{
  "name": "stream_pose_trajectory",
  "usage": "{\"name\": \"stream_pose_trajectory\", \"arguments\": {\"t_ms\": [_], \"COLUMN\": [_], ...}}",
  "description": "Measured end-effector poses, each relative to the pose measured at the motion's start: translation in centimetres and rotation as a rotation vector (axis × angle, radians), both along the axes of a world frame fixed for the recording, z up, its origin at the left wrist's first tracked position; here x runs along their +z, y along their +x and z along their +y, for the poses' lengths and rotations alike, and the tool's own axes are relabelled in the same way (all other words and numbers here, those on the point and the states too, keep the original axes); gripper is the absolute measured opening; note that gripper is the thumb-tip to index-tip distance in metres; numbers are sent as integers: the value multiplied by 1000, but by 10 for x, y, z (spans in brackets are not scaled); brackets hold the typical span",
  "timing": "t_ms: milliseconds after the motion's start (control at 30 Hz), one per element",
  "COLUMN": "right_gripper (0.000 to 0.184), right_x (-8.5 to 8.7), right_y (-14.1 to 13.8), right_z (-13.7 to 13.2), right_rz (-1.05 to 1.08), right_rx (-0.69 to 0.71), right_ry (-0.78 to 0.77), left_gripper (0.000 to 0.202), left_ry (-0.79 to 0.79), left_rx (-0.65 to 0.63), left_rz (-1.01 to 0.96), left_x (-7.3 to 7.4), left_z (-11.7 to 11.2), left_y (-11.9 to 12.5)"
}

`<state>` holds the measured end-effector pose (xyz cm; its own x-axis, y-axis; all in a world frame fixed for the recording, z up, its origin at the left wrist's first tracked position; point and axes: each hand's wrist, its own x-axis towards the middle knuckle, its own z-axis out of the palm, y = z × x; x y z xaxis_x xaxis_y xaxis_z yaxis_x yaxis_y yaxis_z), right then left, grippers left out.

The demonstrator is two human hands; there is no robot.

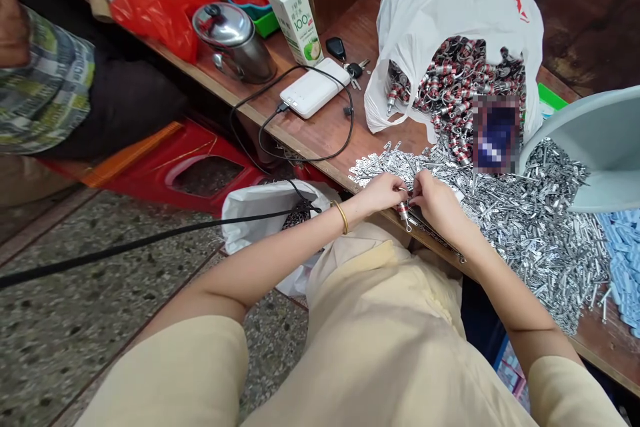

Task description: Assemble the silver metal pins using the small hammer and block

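Observation:
My left hand (383, 191), with a gold bangle at the wrist, is closed in a pinch over the table's front edge. From its fingertips hangs a small red-and-silver pendant (403, 211) with a wire loop at its lower end. Close beside it, my right hand (434, 199) is also pinched shut; whatever lies between its fingers is hidden. Just beyond both hands spreads a heap of small silver metal pieces (525, 227), flat strips with holes among them. Behind the heap, a white plastic bag (400, 10) lies open, spilling many similar red-and-silver pendants (450, 80).
A pale grey tub (595, 140) tips over the heap, near light blue pieces (623, 260). Farther left are a white power bank (315, 88) with cable, keys (356, 70), a drink carton (295, 13) and a metal mug (235, 43). A white sack (250, 213) stands below. Another person sits left.

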<state>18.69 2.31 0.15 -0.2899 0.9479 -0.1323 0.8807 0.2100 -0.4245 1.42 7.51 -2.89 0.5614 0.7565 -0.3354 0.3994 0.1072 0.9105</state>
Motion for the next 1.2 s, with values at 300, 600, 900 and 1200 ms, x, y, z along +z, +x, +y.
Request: {"name": "stream_pose_trajectory", "arguments": {"t_ms": [300, 600, 900, 1200], "right_gripper": [21, 29, 17, 25], "right_x": [15, 30, 40, 8], "right_y": [-14, -34, 37, 96], "right_z": [7, 20, -49, -125], "right_rz": [-222, -425, -488, -338], "right_rx": [42, 175, -45, -242], "right_ry": [-24, -43, 319, 124], "left_gripper": [14, 11, 20, 18], "left_ry": [-60, -82, 287, 242], "left_rx": [-24, -128, -157, -137], "left_rz": [-59, -134, 254, 273], "left_x": [-6, -6, 18, 19], "left_z": [2, 8, 1, -2], "left_y": [0, -4, -7, -2]}}
